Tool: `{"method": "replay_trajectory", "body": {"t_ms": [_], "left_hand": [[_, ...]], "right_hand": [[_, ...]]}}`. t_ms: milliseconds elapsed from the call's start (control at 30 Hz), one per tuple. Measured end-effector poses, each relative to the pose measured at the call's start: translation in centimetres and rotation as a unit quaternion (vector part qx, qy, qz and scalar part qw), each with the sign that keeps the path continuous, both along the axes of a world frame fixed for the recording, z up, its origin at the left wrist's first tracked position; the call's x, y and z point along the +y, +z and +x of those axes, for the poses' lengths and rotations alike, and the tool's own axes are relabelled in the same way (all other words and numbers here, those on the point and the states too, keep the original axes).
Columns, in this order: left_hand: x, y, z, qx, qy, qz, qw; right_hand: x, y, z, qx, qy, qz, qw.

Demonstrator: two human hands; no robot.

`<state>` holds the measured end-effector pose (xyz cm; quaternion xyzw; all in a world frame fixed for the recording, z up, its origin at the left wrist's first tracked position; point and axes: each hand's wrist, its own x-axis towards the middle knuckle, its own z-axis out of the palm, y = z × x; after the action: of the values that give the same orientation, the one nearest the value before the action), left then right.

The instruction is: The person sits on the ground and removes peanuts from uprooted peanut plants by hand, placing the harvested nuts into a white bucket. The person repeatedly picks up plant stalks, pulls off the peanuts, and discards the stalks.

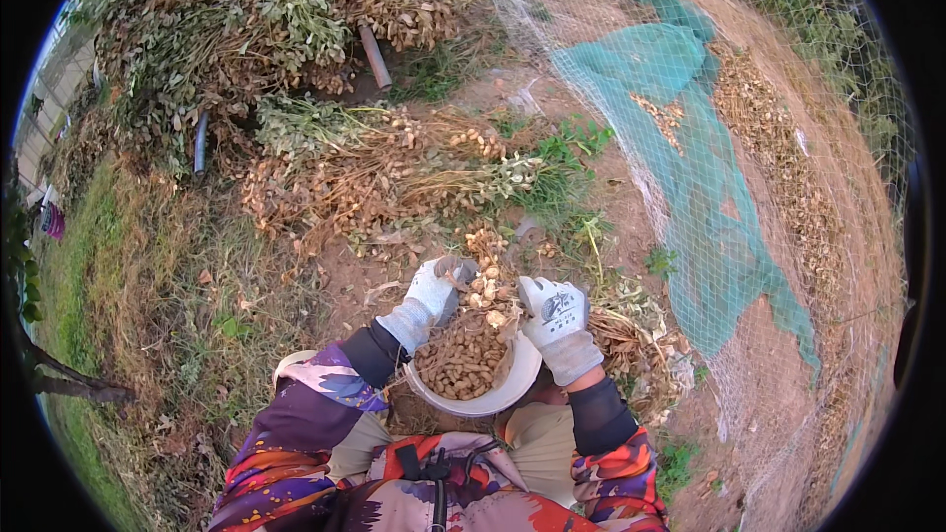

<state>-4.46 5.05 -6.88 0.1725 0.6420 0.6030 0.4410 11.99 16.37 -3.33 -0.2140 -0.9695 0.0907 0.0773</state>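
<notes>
A white bucket point(484, 403) partly filled with peanuts in their shells point(458, 362) stands between my knees. Above its far rim hangs a peanut plant's root cluster with pods point(490, 292). My left hand point(434, 292), in a white and grey work glove, closes on the stems and roots at the cluster's left side. On the other side my right hand point(554, 310), gloved alike, has its fingers curled at the edge of the cluster; whether they grip a pod is hidden.
Pulled peanut plants point(369, 170) lie beyond the bucket, with a large heap point(222, 37) behind them. Two pipe ends point(375, 59) jut from the heap. White netting and green mesh point(702, 236) stretch along the right. Stripped plants point(643, 332) lie beside my right hand.
</notes>
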Motion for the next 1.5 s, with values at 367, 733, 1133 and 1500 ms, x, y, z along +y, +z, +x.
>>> {"method": "replay_trajectory", "body": {"t_ms": [367,733,1133,1500], "left_hand": [[-1.2,-3.7,-6.4,-0.057,0.041,-0.092,0.993],[-1.6,5.3,-0.8,-0.027,-0.196,0.111,0.974],[-1.7,6.1,0.1,0.170,-0.344,0.021,0.923],[-4.0,1.6,-1.5,0.142,-0.403,0.053,0.903]], "right_hand": [[-0.9,1.3,0.4,-0.014,-0.015,-0.007,1.000],[1.5,1.9,2.2,0.118,0.034,-0.128,0.984],[1.4,0.6,1.8,0.082,0.096,-0.117,0.985],[0.8,-0.4,2.2,0.041,0.195,-0.215,0.956]]}}
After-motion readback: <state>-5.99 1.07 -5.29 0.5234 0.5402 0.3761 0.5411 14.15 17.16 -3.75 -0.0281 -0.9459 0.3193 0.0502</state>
